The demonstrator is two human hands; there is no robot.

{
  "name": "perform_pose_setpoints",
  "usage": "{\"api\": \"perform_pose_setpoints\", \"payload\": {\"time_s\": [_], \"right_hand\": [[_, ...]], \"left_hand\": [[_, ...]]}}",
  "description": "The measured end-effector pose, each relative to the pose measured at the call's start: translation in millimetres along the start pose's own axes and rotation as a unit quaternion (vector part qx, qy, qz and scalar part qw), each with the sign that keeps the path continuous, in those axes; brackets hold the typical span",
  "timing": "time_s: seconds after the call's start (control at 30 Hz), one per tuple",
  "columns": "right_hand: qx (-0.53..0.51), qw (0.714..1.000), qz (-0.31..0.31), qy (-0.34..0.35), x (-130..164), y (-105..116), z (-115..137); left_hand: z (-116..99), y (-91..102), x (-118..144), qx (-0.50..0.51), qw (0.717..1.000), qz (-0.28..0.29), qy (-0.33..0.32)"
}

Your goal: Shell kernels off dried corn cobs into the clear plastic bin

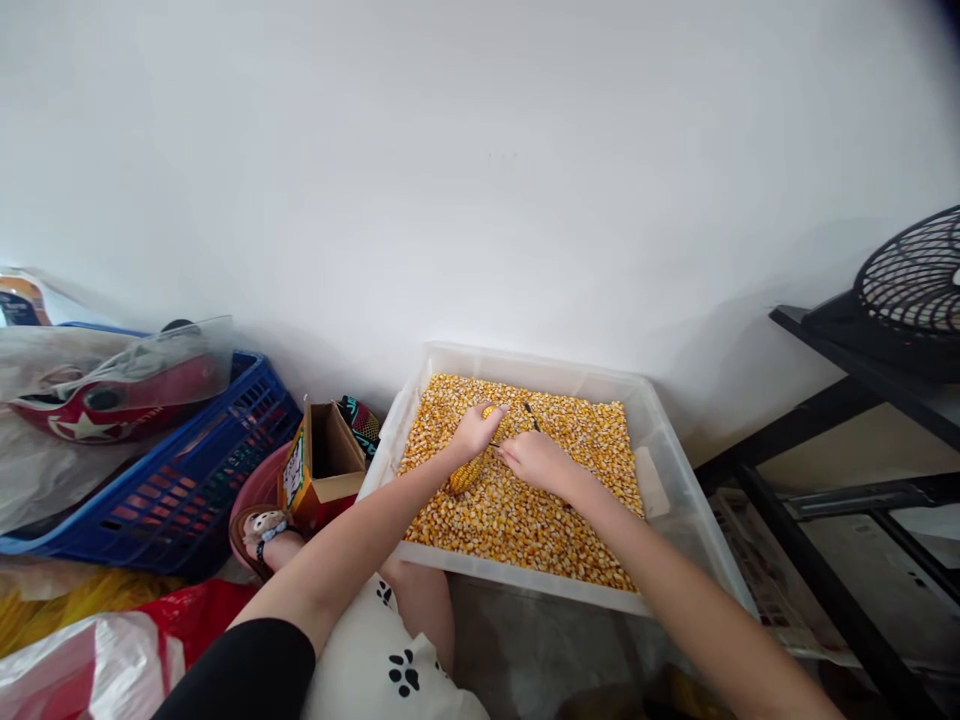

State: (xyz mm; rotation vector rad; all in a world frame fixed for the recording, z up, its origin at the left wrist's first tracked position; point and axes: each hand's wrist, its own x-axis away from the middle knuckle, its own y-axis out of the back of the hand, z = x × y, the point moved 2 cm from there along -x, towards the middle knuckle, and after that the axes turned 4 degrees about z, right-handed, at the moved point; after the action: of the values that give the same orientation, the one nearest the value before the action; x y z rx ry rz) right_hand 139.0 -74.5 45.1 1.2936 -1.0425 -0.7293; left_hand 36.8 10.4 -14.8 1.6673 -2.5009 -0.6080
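Observation:
My left hand is closed around a yellow ear of corn, which slants over the loose kernels. In my right hand is a thin tool with a dark end sticking out above the fist. Its narrow metal end meets the ear beside my left fingers; the exact kind of tool is too small to make out. Both hands are over a translucent plastic bin, where a thick layer of yellow corn kernels lies.
To the left stand a blue basket with a red helmet in plastic, and an open cardboard box by a pink basin. A black rack with a fan is at right. A white wall rises behind.

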Motion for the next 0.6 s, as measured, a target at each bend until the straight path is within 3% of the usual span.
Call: {"api": "perform_pose_setpoints", "payload": {"time_s": [0.2, 0.47, 0.6], "right_hand": [[-0.014, 1.000, 0.011, 0.011, 3, 4, -3], [-0.115, 0.991, 0.032, 0.066, 11, -1, -28], [-0.187, 0.977, 0.078, 0.068, 7, -11, -31]], "left_hand": [[-5, -2.8, 3, -0.031, 0.999, 0.016, 0.011], [-9, -23.3, 12, -0.104, 0.986, 0.130, -0.032], [-5, -20.9, 8, -0.069, 0.990, 0.118, -0.019]]}}
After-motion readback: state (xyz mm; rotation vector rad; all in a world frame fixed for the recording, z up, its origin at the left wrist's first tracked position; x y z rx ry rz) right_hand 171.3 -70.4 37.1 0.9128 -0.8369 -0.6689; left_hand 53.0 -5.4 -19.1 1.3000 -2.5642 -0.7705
